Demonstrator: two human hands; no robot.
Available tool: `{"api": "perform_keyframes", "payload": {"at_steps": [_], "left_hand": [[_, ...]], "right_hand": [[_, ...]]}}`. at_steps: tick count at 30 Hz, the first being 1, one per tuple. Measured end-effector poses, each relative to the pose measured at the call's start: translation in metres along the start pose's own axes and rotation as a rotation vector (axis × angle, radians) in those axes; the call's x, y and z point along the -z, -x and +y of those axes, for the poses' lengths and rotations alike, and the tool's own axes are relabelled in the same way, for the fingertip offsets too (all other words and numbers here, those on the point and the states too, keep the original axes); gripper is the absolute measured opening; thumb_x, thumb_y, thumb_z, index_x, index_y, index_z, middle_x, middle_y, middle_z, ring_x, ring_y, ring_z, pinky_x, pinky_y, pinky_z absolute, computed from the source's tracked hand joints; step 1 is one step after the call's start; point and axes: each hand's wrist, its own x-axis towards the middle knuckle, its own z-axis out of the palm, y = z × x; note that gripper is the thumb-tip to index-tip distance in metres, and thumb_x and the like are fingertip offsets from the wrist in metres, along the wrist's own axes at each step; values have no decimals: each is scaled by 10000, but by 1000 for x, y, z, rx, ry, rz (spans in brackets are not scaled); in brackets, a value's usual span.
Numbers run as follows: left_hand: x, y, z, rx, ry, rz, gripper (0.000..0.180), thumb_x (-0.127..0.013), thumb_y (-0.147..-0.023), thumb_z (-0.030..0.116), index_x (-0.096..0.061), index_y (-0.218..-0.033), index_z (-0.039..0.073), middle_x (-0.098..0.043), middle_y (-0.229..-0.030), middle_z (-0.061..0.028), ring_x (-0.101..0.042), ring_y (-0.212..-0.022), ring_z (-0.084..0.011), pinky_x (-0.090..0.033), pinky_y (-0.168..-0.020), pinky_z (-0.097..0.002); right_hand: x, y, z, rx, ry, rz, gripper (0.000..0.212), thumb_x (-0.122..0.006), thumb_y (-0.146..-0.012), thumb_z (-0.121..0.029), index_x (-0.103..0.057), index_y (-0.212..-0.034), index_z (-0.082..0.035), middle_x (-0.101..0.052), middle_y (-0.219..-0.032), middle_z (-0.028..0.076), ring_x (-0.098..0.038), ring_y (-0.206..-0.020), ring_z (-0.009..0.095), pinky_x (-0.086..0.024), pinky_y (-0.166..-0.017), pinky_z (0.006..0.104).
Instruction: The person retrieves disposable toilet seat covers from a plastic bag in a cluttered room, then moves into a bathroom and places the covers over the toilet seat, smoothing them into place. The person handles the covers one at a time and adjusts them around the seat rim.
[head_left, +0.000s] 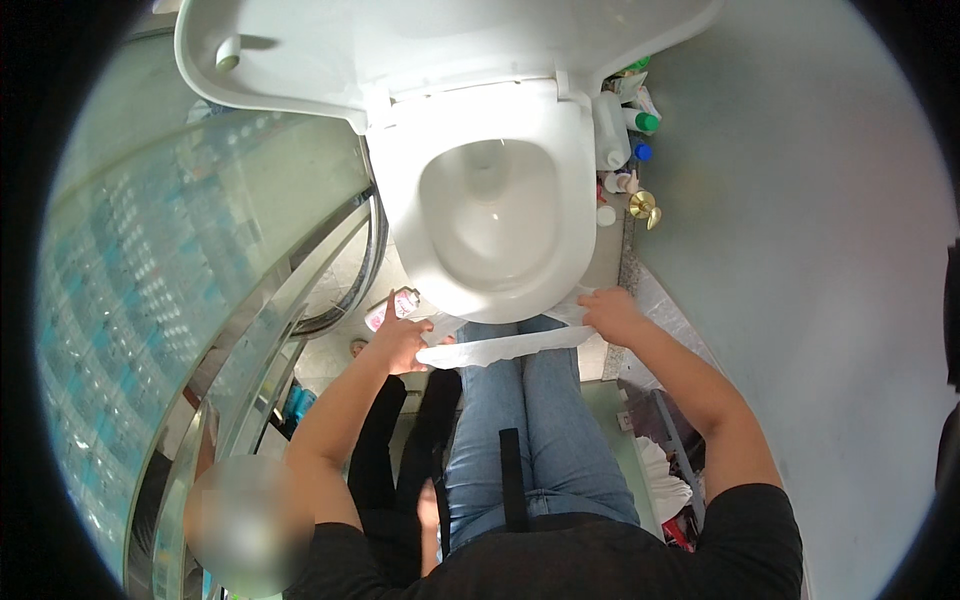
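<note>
A thin white sheet (505, 348), paper or plastic, is stretched between my hands just in front of a white toilet (590, 215). Its front edge hangs as a loose band, and another part runs back by the toilet's front rim. My left hand (398, 345) grips the left end, fingers partly spread. On the other side, my right hand (612, 315) pinches the right end between thumb and fingers. The toilet seat is down, with the lid (450, 50) raised behind it. A pink and white can (392, 308) stands beyond my left hand.
Bottles (611, 135) and a gold valve (642, 206) line the toilet's right side. A curved glass enclosure (220, 240) with metal edging stands left. Another person in black trousers (378, 425) is close at my left. A grey wall panel (800, 250) is on the right.
</note>
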Motion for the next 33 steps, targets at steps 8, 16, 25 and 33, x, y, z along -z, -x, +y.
{"api": "perform_keyframes", "payload": {"at_steps": [8, 16, 25, 33], "left_hand": [[-35, -7, -13, 47, 37, -33, 348, -682, -773, 444, -752, -987, 180, -574, -1259, 65, -505, -1245, -137, 43, -1045, -784], [-9, -6, -43, 268, 187, 218, 405, -534, -907, 334, -599, -1246, 123, -669, -1114, -66, -580, -1158, -245, -41, -1119, -685], [16, -25, -89, 246, 468, 695, 167, -502, -845, 173, -602, -903, 53, -644, -791, -146, -619, -875, -327, -301, -1039, -461], [28, -47, -118, 340, 849, 876, 95, -617, -801, 139, -605, -829, 49, -573, -707, -43, -523, -668, -141, -395, -724, -296]], "right_hand": [[-4, 9, 22, -36, 44, -38, 122, -667, -765, -188, -730, -868, -206, -657, -1012, -20, -578, -1038, 231, -449, -894, 402], [-3, -16, 75, -180, -424, 227, 289, -689, -723, -177, -702, -1008, -128, -667, -1010, 71, -597, -940, 285, -464, -855, 409], [24, -44, 129, -342, -808, 357, 167, -612, -770, -152, -643, -891, -42, -623, -884, 64, -587, -815, 198, -466, -760, 308], [57, -71, 147, -524, -1613, 484, 56, -586, -815, -116, -628, -842, -91, -576, -801, -57, -531, -759, 90, -405, -723, 230]]}}
